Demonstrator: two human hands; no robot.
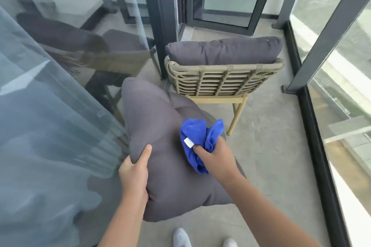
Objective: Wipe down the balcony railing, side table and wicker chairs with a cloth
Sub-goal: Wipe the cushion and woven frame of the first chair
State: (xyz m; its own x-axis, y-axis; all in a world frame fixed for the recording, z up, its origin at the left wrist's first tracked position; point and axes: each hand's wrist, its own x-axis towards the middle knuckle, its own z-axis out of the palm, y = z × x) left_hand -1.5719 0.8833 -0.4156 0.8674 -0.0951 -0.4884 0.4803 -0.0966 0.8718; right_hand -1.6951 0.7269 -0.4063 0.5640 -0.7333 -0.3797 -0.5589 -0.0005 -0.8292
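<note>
Landmark: wicker chair (222, 78), standing back-on to the camera, its own grey cushion (222, 51) propped on the far side of the backrest.

Loose grey seat cushion (166, 146) held up in front of the chair back, toward the camera. Left hand (133, 176), grip clamped on the cushion's near left edge, thumb over the top face, remaining fingers hidden beneath. Judged reason: cushion lifted off, either to expose wicker for wiping or to have the fabric itself wiped; cannot tell which.

Blue microfibre cloth (198, 140) bunched in the right hand (215, 158), grip closed around the wad, thumb by the tag, cloth pressed onto the cushion's upper right face. Bunched hold probably gives a firm pad for rubbing.

Sliver of round surface (224, 138), possibly the side table, showing under the cushion's right edge, just beside the chair leg.

Glass railing panel (341, 86) right of the chair; glass door (60, 66) left of it.

White sewn tag (188, 143) on the cloth: no legible writing. No brand visible anywhere.
</note>
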